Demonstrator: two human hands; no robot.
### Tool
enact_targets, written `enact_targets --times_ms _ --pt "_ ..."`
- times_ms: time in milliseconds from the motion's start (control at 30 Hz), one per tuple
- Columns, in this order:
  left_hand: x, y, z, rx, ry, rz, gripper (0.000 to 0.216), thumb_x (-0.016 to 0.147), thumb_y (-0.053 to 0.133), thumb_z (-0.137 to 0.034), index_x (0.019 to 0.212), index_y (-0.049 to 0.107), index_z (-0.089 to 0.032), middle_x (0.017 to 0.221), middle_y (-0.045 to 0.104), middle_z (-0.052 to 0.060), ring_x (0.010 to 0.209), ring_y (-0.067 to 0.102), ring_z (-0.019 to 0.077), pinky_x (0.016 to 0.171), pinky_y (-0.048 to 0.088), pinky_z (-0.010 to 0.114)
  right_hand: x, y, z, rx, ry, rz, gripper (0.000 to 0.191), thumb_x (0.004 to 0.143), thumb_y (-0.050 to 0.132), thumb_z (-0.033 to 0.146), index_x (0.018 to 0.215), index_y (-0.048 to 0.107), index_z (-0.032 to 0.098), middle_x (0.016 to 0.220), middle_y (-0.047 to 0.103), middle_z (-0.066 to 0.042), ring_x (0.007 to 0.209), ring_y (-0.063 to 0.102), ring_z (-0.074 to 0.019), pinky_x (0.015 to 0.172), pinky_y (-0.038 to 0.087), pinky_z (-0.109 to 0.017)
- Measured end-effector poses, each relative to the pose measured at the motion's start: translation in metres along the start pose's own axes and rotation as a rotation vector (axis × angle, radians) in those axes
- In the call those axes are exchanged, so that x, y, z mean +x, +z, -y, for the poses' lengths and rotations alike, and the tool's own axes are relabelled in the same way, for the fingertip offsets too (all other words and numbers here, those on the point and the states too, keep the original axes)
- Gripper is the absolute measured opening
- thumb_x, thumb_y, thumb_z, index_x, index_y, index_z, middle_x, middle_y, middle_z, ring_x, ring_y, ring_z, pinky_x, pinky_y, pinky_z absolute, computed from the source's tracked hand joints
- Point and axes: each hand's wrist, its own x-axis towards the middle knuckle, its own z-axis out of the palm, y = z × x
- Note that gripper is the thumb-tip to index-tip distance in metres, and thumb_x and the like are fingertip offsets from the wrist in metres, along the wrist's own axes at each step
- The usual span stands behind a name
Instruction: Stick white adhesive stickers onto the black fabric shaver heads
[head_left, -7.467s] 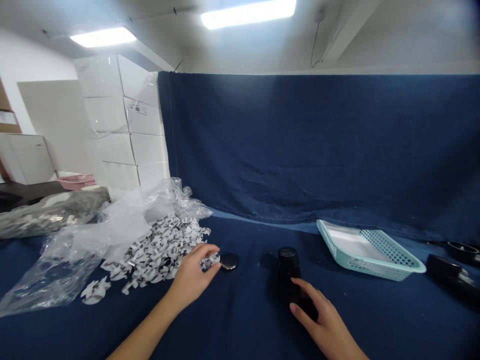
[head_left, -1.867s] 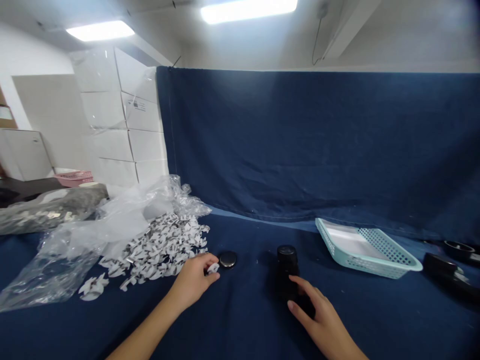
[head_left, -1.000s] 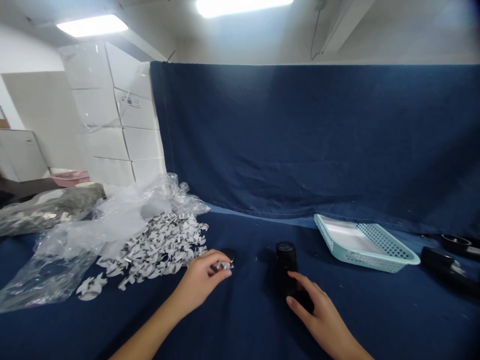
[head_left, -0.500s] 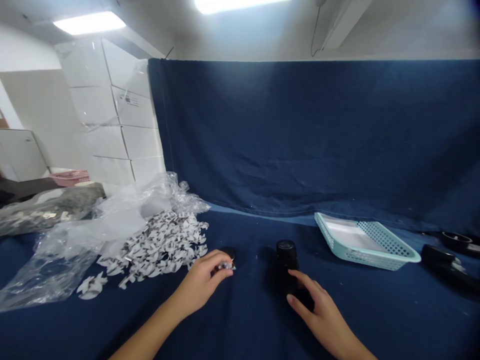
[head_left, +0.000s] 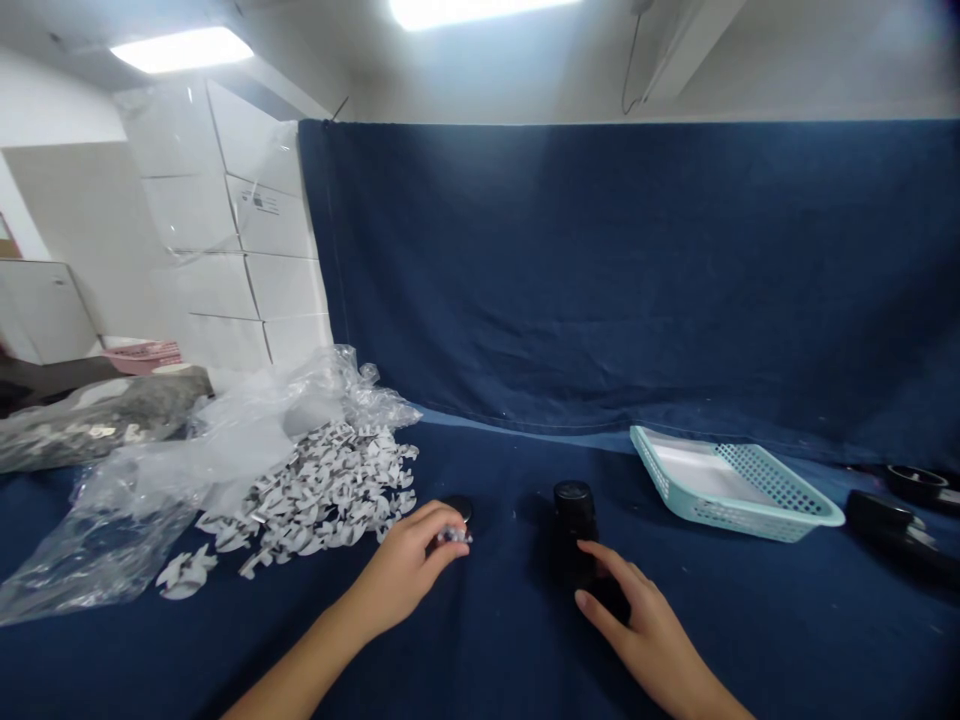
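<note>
My left hand (head_left: 420, 550) is closed, its thumb and fingers pinching a small grey and white plastic piece (head_left: 452, 536) that is partly hidden. Just behind those fingertips a round black disc (head_left: 459, 504) lies on the dark blue cloth. An upright black cylindrical device (head_left: 574, 515) stands to the right, its lower part hard to make out against the cloth. Around its lower right side curls my right hand (head_left: 637, 615), with the thumb in front and fingers behind, resting against it. Left of my left hand is a heap of small grey-white plastic pieces (head_left: 322, 490).
Clear plastic bags (head_left: 142, 510) spread behind and left of the heap. A light teal basket (head_left: 750, 515) holding something white sits at the right. Black parts (head_left: 896, 530) lie at the far right edge. White boxes (head_left: 217, 230) are stacked behind at left, beside a blue curtain (head_left: 600, 270).
My left fingers have shifted slightly around the small piece. My right hand stays at the black device, and the view has moved only a little.
</note>
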Motion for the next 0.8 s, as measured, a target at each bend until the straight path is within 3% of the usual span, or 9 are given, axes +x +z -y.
enact_targets --times_ms 233,467,633,800 --pt "-0.0006 0.0002 -0.0013 -0.027 -0.008 0.025 0.007 0.090 0.054 -0.021 0.094 0.060 -0.023 0.099 0.061 0.001 0.081 0.058 0.0146 0.072 0.045 0.026 0.0009 0.0002 -0.0022 0.007 0.006 0.030 0.049 0.086 0.056 0.043 0.133 0.049 0.033 0.122 0.063 -0.005 0.114 0.058 -0.0256 0.101 0.044 -0.045" --pt "-0.0012 0.0025 0.0022 -0.036 0.014 -0.027 0.011 0.093 0.052 -0.025 0.100 0.060 -0.024 0.121 0.056 0.003 0.081 0.059 0.0125 0.071 0.048 0.026 0.0004 -0.0002 -0.0010 0.001 0.009 0.027 0.048 0.087 0.055 0.044 0.133 0.050 0.033 0.123 0.063 -0.004 0.114 0.059 -0.0240 0.101 0.044 -0.043" --pt "-0.0010 0.0030 0.0013 -0.041 0.018 -0.037 0.014 0.094 0.049 -0.028 0.104 0.058 -0.024 0.115 0.060 0.004 0.084 0.059 0.0150 0.072 0.049 0.028 -0.0004 0.0000 -0.0011 -0.011 -0.007 -0.013 0.048 0.085 0.058 0.045 0.131 0.053 0.034 0.118 0.066 -0.003 0.110 0.061 -0.0242 0.098 0.048 -0.041" --pt "-0.0017 0.0026 0.0010 -0.050 0.004 -0.049 0.014 0.095 0.048 -0.028 0.100 0.059 -0.023 0.126 0.057 0.007 0.091 0.060 0.0173 0.078 0.051 0.032 0.0009 0.0014 -0.0035 -0.004 -0.010 0.002 0.048 0.085 0.057 0.044 0.132 0.052 0.033 0.121 0.065 -0.004 0.113 0.060 -0.0254 0.100 0.046 -0.043"
